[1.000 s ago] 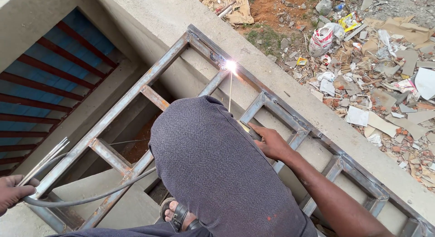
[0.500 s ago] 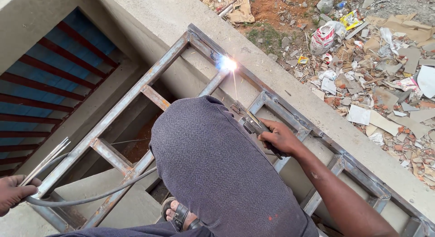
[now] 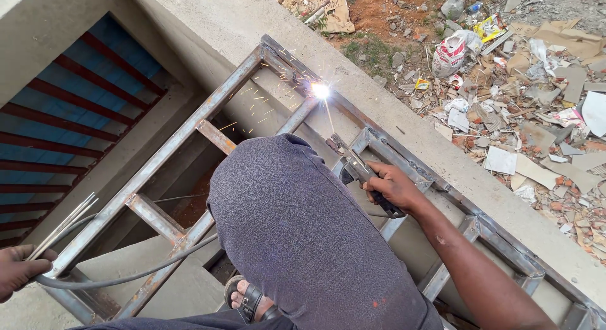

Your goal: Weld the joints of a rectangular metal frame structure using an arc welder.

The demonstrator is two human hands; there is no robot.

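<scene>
My right hand (image 3: 392, 186) grips a welding electrode holder (image 3: 356, 169). Its thin rod reaches up to a bright arc (image 3: 320, 90) on a joint of the steel ladder-like frame (image 3: 158, 166), and sparks scatter to the left. My left hand (image 3: 17, 271) is at the lower left, closed on a bundle of spare welding rods (image 3: 62, 227) and the grey cable (image 3: 126, 276). My bent knee in dark blue cloth (image 3: 297, 229) fills the middle, with a sandalled foot (image 3: 247, 300) below it.
The frame lies on a concrete ledge (image 3: 404, 122) high above ground. Rubble, paper and plastic litter (image 3: 524, 84) lie far below on the right. On the left is a drop to a blue roof with red beams (image 3: 69, 115).
My right hand has shifted a little along the frame with the holder. The arc has flared brighter and now throws sparks to the left. My left hand has stayed put.
</scene>
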